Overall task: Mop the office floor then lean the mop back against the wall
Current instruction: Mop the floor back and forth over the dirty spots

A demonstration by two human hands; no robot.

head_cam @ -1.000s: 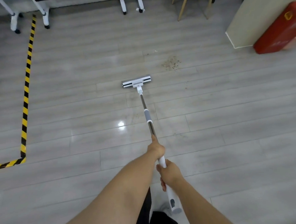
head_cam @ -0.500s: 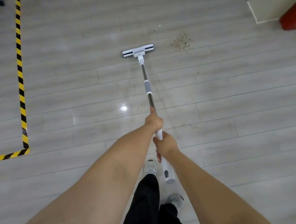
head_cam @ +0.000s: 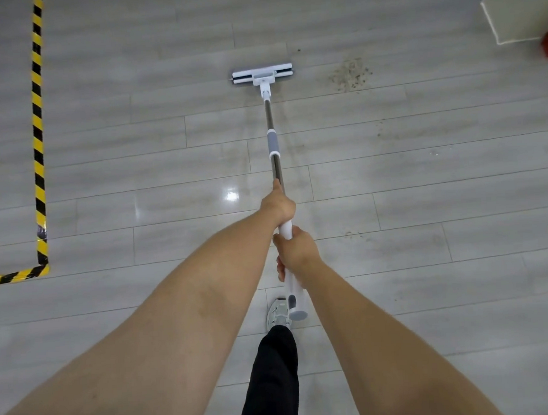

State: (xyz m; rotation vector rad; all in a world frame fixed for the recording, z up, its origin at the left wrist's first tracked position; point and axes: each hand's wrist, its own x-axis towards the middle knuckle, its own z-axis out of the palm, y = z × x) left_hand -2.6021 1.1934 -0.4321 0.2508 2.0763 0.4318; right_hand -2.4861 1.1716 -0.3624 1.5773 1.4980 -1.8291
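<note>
Grey plank floor [head_cam: 392, 174] with the mop [head_cam: 273, 143] held out ahead, its head [head_cam: 262, 76] flat on the boards, left of a dirt patch [head_cam: 350, 74]. Left hand [head_cam: 279, 205] grips the pole above; right hand [head_cam: 296, 249] grips the white handle below it.

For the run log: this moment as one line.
phase: mopping | left hand: grips pole | right hand: grips pole | mop head: on floor, left of dirt patch

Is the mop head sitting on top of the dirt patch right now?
No, the mop head lies on the floor to the left of the dirt patch, with a stretch of floorboard between them.
</note>
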